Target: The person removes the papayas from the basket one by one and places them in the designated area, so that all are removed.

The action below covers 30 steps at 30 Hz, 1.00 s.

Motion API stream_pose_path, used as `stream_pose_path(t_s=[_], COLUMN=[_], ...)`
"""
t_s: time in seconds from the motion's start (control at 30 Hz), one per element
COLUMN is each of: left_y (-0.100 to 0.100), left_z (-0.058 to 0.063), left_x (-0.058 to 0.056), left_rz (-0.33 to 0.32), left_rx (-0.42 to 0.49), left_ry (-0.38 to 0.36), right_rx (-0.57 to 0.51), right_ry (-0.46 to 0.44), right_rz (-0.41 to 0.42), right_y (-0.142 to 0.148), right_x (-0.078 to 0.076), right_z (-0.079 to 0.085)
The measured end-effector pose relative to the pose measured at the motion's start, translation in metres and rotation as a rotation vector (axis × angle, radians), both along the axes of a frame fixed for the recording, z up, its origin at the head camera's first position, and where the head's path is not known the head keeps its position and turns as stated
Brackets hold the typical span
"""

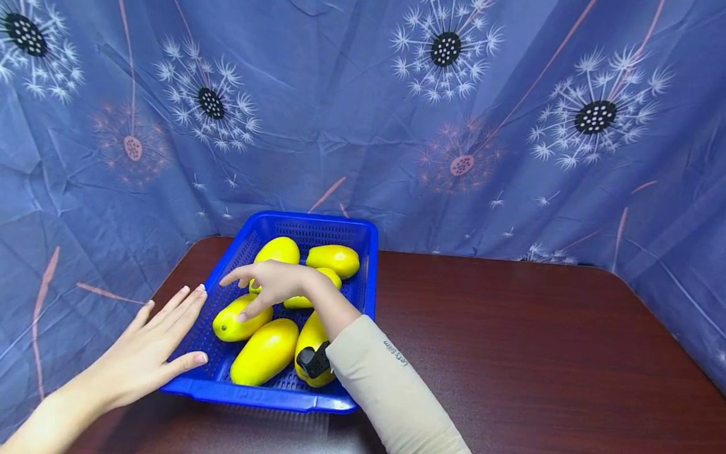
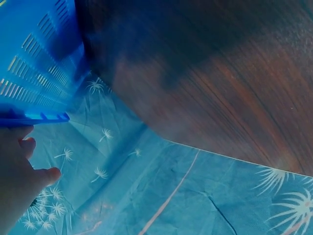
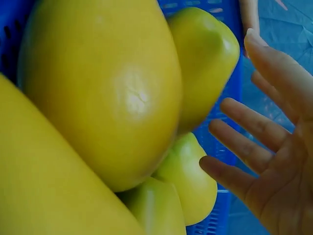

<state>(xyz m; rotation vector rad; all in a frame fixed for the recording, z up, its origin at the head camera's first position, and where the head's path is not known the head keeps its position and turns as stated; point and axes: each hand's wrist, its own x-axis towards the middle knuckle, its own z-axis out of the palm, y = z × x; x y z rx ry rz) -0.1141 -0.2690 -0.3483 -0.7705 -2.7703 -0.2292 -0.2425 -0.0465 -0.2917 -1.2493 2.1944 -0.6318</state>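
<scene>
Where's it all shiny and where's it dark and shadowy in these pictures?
Head view: brightly lit, soft shine on the smooth yellow oval fruits; left wrist view: dim and bluish, a dark shadow across the brown wood-grain table; right wrist view: dimmer than the head view, whitish glare on one large-looking yellow fruit.

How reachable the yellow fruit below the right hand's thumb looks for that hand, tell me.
Probably yes: the right hand hangs open over that yellow fruit in the blue basket, and no other fruit lies on top of it.
</scene>
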Motion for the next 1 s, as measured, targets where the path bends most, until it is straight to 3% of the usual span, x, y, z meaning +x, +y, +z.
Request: stream_pose_path(t_s=[0.23,0.57,1.0], left_y=[0.002,0.000,-0.002], left_z=[-0.002,-0.001,-0.002], left_x=[-0.001,-0.002,0.000], left_rz=[-0.008,0.000,-0.004], left_rx=[0.006,0.014,0.014], left_ry=[0.011,-0.015,0.008], right_rx=[-0.008,0.062,0.056], right_ry=[-0.094,0.087,0.073], right_rz=[-0.055,-0.003,0.016], right_y=[-0.003,-0.007,-0.013], right_x=[0.002,0.000,0.003], right_z=[-0.012,-0.026,-0.031])
